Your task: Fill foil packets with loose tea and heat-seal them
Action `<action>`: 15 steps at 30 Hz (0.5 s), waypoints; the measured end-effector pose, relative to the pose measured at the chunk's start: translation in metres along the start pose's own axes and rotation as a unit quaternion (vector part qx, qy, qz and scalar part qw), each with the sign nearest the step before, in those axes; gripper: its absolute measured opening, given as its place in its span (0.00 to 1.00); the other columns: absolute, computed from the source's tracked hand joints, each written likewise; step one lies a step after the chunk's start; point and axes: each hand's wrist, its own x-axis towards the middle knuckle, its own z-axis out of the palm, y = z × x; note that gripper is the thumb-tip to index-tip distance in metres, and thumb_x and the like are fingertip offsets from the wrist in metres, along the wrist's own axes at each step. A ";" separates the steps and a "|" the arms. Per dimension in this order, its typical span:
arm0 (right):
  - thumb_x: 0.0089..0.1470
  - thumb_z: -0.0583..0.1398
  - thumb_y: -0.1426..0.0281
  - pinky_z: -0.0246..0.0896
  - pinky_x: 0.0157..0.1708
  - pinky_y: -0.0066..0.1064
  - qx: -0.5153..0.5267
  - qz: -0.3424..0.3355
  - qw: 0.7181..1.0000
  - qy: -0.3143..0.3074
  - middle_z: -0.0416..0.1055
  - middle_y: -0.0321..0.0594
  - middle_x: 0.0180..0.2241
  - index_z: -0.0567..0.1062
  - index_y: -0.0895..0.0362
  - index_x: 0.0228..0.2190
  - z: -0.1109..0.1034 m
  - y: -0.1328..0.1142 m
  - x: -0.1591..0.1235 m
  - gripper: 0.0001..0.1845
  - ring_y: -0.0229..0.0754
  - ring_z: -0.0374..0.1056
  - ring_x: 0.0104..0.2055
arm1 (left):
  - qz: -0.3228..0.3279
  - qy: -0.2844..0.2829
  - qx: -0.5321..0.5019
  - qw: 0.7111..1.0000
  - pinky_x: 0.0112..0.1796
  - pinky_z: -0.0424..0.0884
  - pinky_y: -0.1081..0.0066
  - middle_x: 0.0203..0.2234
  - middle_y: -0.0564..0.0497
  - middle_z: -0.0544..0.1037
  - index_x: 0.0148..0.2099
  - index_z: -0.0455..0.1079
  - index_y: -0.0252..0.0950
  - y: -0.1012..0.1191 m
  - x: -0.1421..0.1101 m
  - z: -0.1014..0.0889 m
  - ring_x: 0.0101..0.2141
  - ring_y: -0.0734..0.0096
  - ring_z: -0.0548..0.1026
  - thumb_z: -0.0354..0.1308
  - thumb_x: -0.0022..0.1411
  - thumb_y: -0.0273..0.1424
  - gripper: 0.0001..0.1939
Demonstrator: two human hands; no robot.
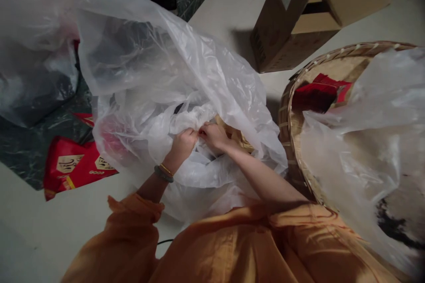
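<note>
A large translucent plastic bag (229, 70) stands wide open in front of me, its upper edge flared out. Inside it, bunched clear plastic (192, 117) is gathered around my fingers. My left hand (183, 145) is closed in a pinch on this bunched plastic. Right beside it, nearly touching, my right hand (214, 135) pinches the same plastic with curled fingers. Brown paper-like material (245, 143) shows inside the bag, to the right of my right hand. What lies under the plastic is hidden.
On the right is a round woven basket (284, 128) with a red packet (320, 93) and more plastic sheeting (361, 159). An open cardboard box (279, 22) stands behind. Red printed packages (79, 163) lie at left, beside a dark green marbled surface (20, 159).
</note>
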 end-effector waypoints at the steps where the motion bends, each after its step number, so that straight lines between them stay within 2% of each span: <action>1: 0.53 0.59 0.73 0.53 0.30 0.28 0.005 0.001 1.000 0.002 0.74 0.43 0.31 0.79 0.57 0.29 0.000 0.000 0.000 0.07 0.42 0.67 0.33 | -0.006 -0.015 -0.004 1.000 0.34 0.66 0.67 0.32 0.42 0.75 0.37 0.73 0.32 0.001 0.002 -0.002 0.32 0.63 0.72 0.47 0.65 0.27 0.13; 5: 0.50 0.61 0.75 0.54 0.30 0.29 0.041 0.000 0.999 0.007 0.73 0.41 0.28 0.78 0.57 0.25 -0.001 -0.001 -0.004 0.06 0.41 0.66 0.31 | -0.024 -0.034 -0.028 0.999 0.34 0.66 0.67 0.31 0.42 0.76 0.35 0.74 0.32 0.005 0.006 -0.005 0.31 0.63 0.73 0.51 0.60 0.26 0.09; 10: 0.49 0.60 0.76 0.58 0.34 0.26 0.101 -0.022 0.995 0.010 0.72 0.37 0.26 0.76 0.55 0.22 -0.003 -0.003 -0.012 0.08 0.39 0.65 0.32 | -0.074 -0.004 -0.052 0.996 0.34 0.66 0.69 0.28 0.45 0.78 0.31 0.75 0.33 -0.001 0.008 0.001 0.30 0.64 0.74 0.56 0.54 0.26 0.06; 15: 0.49 0.59 0.76 0.60 0.36 0.26 0.149 -0.041 0.988 0.005 0.71 0.35 0.24 0.76 0.55 0.20 -0.003 -0.002 -0.017 0.10 0.38 0.66 0.31 | -0.119 0.020 -0.068 0.990 0.33 0.66 0.71 0.25 0.48 0.79 0.29 0.75 0.34 -0.001 -0.002 0.005 0.29 0.67 0.75 0.57 0.53 0.27 0.06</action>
